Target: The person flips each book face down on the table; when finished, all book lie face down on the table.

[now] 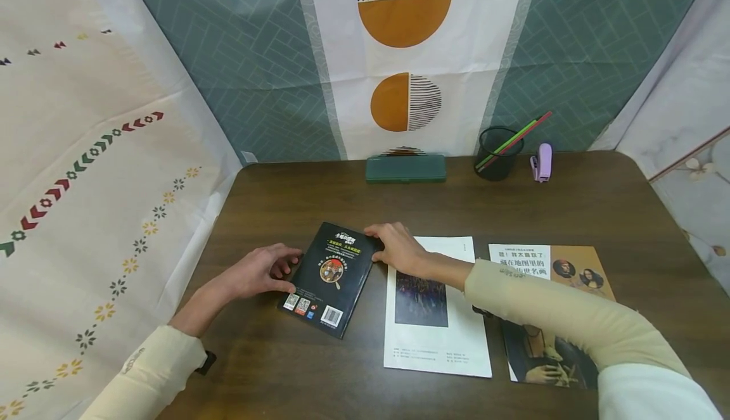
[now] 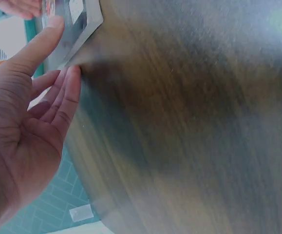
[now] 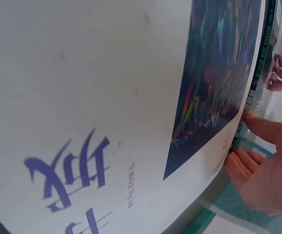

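A black paperback lies back cover up and askew on the dark wooden table. My left hand is at its left edge. In the left wrist view the left hand's thumb lies on the cover and its fingers meet the book's corner from below. My right hand grips the book's upper right edge. In the right wrist view the right hand pinches that dark edge just past the white book.
A white book lies right of the black one, and an art book with painted portraits lies further right, partly under my right sleeve. At the back stand a green pencil case, a mesh pen cup and a purple stapler. Patterned cloth hangs all round.
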